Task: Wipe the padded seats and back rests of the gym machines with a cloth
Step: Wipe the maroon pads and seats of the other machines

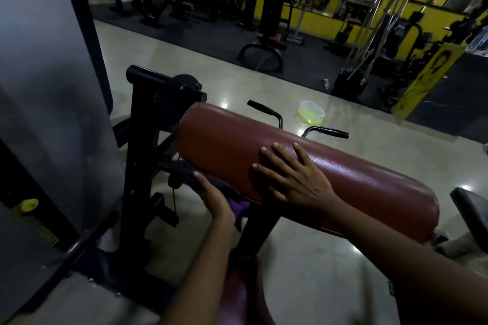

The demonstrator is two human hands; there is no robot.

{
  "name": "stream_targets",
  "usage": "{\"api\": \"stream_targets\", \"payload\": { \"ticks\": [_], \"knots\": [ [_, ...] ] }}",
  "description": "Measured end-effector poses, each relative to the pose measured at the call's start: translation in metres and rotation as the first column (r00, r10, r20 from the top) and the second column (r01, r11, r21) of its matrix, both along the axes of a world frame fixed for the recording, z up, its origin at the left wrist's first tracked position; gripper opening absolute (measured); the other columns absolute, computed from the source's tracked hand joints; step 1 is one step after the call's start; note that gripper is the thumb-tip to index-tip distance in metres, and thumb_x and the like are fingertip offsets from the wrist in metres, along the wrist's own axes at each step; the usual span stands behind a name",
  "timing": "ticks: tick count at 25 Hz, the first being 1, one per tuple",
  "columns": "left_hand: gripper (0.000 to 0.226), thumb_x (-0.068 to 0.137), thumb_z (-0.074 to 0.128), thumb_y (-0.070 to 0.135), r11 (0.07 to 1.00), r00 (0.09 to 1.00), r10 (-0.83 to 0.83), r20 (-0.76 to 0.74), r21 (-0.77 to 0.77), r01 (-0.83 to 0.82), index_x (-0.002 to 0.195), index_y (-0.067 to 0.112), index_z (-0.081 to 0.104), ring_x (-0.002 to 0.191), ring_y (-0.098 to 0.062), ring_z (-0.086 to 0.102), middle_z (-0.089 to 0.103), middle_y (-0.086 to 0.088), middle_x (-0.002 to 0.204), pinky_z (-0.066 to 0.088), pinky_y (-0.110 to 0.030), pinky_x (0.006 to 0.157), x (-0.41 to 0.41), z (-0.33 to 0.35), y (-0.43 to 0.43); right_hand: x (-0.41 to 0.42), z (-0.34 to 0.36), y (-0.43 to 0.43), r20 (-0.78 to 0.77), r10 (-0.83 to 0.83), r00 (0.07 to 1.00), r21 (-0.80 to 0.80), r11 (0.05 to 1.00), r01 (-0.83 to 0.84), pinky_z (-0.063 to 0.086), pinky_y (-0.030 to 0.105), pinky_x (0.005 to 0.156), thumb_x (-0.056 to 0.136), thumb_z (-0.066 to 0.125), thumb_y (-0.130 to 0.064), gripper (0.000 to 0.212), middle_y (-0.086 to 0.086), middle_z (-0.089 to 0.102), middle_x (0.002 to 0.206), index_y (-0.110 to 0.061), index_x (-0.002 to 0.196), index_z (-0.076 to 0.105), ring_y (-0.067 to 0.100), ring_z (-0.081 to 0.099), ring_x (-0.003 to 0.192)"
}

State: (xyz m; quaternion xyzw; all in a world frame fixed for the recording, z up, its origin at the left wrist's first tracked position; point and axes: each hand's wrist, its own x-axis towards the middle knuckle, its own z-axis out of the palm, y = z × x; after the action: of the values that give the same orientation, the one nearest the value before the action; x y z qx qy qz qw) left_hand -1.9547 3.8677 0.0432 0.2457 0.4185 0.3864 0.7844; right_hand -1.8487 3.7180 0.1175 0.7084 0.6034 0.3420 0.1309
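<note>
Our left hand (pixel 214 198) grips what seems the dark cloth (pixel 232 203) under the pad (pixel 290 161); our right hand (pixel 293 177) lies flat and empty, so the cloth may snag on the frame (pixel 140 124).

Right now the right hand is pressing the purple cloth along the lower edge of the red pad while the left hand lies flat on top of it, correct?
Not quite: the hands are swapped. In the head view the left hand presses the purple cloth along the lower edge of the red pad, and the right hand lies flat and open on top of it.
</note>
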Motion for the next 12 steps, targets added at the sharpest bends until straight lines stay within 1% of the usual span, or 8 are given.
{"api": "stream_targets", "payload": {
  "ticks": [1, 3, 4, 5, 7, 9, 11, 12],
  "knots": [
    [0.075, 0.087, 0.032, 0.068, 1.000, 1.000, -0.029, 0.007, -0.004, 0.029, 0.147, 0.022, 0.026, 0.127, -0.020, 0.045, 0.039, -0.001, 0.146, 0.036, -0.036, 0.106, -0.001, -0.003, -0.006, -0.004, 0.001, 0.003, -0.041, -0.014, 0.999, 0.037, 0.999, 0.016, 0.025, 0.053, 0.106, 0.087, 0.039, -0.045, 0.057, 0.005, 0.037, 0.149, -0.031, 0.142, 0.033, 0.027, 0.031, 0.136],
    [0.093, 0.073, 0.036, 0.082, 0.992, 0.992, -0.122, -0.021, 0.022, 0.122, 0.145, 0.023, 0.030, 0.127, -0.023, 0.046, 0.042, -0.001, 0.145, 0.036, -0.042, 0.109, -0.006, -0.003, 0.001, -0.017, 0.000, 0.017, -0.150, -0.059, 0.987, 0.131, 0.988, 0.079, 0.024, 0.050, 0.107, 0.085, 0.041, -0.044, 0.057, 0.005, 0.041, 0.146, -0.031, 0.140, 0.035, 0.026, 0.033, 0.134],
    [0.095, 0.071, 0.036, 0.084, 0.989, 0.988, -0.143, -0.053, 0.036, 0.145, 0.144, 0.023, 0.033, 0.126, -0.024, 0.048, 0.044, -0.001, 0.143, 0.037, -0.045, 0.108, -0.011, 0.005, 0.016, -0.024, 0.001, 0.032, -0.205, -0.081, 0.975, 0.176, 0.977, 0.118, 0.023, 0.049, 0.107, 0.085, 0.041, -0.044, 0.056, 0.006, 0.043, 0.145, -0.030, 0.139, 0.036, 0.026, 0.034, 0.133],
    [0.092, 0.074, 0.034, 0.083, 0.987, 0.987, -0.143, -0.071, 0.060, 0.147, 0.143, 0.022, 0.035, 0.124, -0.025, 0.050, 0.046, -0.002, 0.142, 0.039, -0.045, 0.107, -0.012, 0.005, 0.037, -0.031, 0.001, 0.049, -0.255, -0.103, 0.962, 0.214, 0.964, 0.160, 0.023, 0.049, 0.107, 0.085, 0.041, -0.045, 0.055, 0.007, 0.044, 0.144, -0.030, 0.138, 0.038, 0.027, 0.037, 0.132],
    [0.087, 0.078, 0.034, 0.079, 0.968, 0.967, -0.172, -0.185, 0.150, 0.201, 0.141, 0.020, 0.039, 0.124, -0.027, 0.050, 0.047, -0.006, 0.142, 0.041, -0.041, 0.104, -0.017, 0.012, 0.082, -0.039, 0.003, 0.089, -0.322, -0.170, 0.932, 0.250, 0.934, 0.256, 0.021, 0.049, 0.107, 0.086, 0.039, -0.049, 0.055, 0.010, 0.046, 0.142, -0.029, 0.136, 0.041, 0.030, 0.043, 0.130],
    [0.073, 0.089, 0.032, 0.065, 0.900, 0.919, -0.228, -0.320, 0.292, 0.325, 0.143, 0.017, 0.038, 0.129, -0.029, 0.045, 0.043, -0.009, 0.144, 0.038, -0.042, 0.107, -0.020, 0.026, 0.120, -0.038, 0.007, 0.121, -0.365, -0.256, 0.895, 0.269, 0.891, 0.365, 0.020, 0.050, 0.107, 0.086, 0.034, -0.055, 0.058, 0.012, 0.049, 0.139, -0.027, 0.136, 0.044, 0.031, 0.048, 0.127],
    [0.061, 0.095, 0.032, 0.052, 0.765, 0.859, -0.263, -0.439, 0.448, 0.463, 0.143, 0.013, 0.036, 0.134, -0.030, 0.040, 0.042, -0.012, 0.145, 0.032, -0.045, 0.111, -0.018, 0.043, 0.146, -0.035, 0.004, 0.137, -0.375, -0.319, 0.871, 0.294, 0.850, 0.438, 0.024, 0.048, 0.106, 0.088, 0.031, -0.058, 0.060, 0.012, 0.052, 0.136, -0.026, 0.137, 0.044, 0.031, 0.050, 0.124],
    [0.060, 0.096, 0.032, 0.050, 0.701, 0.837, -0.266, -0.478, 0.501, 0.508, 0.141, 0.012, 0.039, 0.133, -0.031, 0.041, 0.044, -0.013, 0.143, 0.032, -0.046, 0.111, -0.013, 0.050, 0.156, -0.035, 0.001, 0.140, -0.362, -0.337, 0.869, 0.303, 0.839, 0.451, 0.028, 0.047, 0.105, 0.088, 0.031, -0.059, 0.060, 0.012, 0.053, 0.135, -0.026, 0.137, 0.044, 0.031, 0.051, 0.123]
  ]
}}
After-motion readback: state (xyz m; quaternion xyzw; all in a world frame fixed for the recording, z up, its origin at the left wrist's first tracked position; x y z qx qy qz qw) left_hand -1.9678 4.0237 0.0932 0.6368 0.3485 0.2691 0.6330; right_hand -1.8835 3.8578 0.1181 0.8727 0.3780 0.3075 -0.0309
